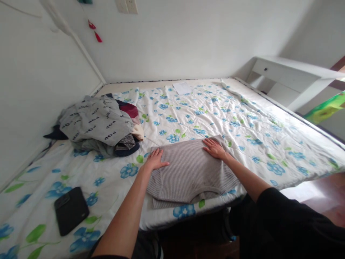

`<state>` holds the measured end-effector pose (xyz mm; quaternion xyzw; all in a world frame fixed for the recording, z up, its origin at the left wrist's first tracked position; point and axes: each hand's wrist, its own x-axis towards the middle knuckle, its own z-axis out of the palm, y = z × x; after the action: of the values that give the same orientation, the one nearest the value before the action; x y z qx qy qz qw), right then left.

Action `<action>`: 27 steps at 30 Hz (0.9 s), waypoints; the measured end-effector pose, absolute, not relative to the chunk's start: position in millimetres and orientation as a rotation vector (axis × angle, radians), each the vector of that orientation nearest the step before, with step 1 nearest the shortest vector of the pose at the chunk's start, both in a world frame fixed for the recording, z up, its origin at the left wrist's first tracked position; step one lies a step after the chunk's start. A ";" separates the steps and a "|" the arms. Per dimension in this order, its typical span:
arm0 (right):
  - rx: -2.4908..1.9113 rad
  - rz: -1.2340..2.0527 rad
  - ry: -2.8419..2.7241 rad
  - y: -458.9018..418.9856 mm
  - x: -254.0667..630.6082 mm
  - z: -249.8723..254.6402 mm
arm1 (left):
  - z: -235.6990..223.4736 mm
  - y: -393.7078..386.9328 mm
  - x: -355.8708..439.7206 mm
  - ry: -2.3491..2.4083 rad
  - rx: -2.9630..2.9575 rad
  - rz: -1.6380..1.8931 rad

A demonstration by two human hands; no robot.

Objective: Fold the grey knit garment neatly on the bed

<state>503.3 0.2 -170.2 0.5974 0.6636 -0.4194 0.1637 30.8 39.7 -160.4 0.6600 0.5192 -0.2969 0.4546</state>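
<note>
A grey ribbed knit garment (188,172) lies folded flat near the front edge of the bed. My left hand (155,160) rests palm down on its left edge, fingers stretched out. My right hand (215,148) lies flat on its upper right part, fingers spread. Neither hand holds anything.
The bed carries a white quilt (215,118) with blue flowers. A heap of clothes (99,126), topped by a grey printed piece, sits at the left by the wall. A black phone (70,209) lies front left. A white paper (182,87) lies at the far side. A white desk (291,77) stands right.
</note>
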 end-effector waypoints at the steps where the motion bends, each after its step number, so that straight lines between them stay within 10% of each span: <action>1: 1.736 -1.161 1.861 -2.1 520.2 -172.7 | -161.7 39.5 30.4 1.284 1.631 -0.731; 9: 1.992 -1.048 1.629 -4.2 540.8 -173.4 | -160.0 41.2 31.9 1.263 1.620 -0.753; 27: 1.545 -1.445 2.253 -8.6 264.1 -111.4 | -152.1 44.9 33.2 1.261 1.642 -0.814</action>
<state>264.1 -8.6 -111.4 0.4997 0.7288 -0.4674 0.0258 33.2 44.9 -152.1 0.6621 0.5081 -0.3280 0.4426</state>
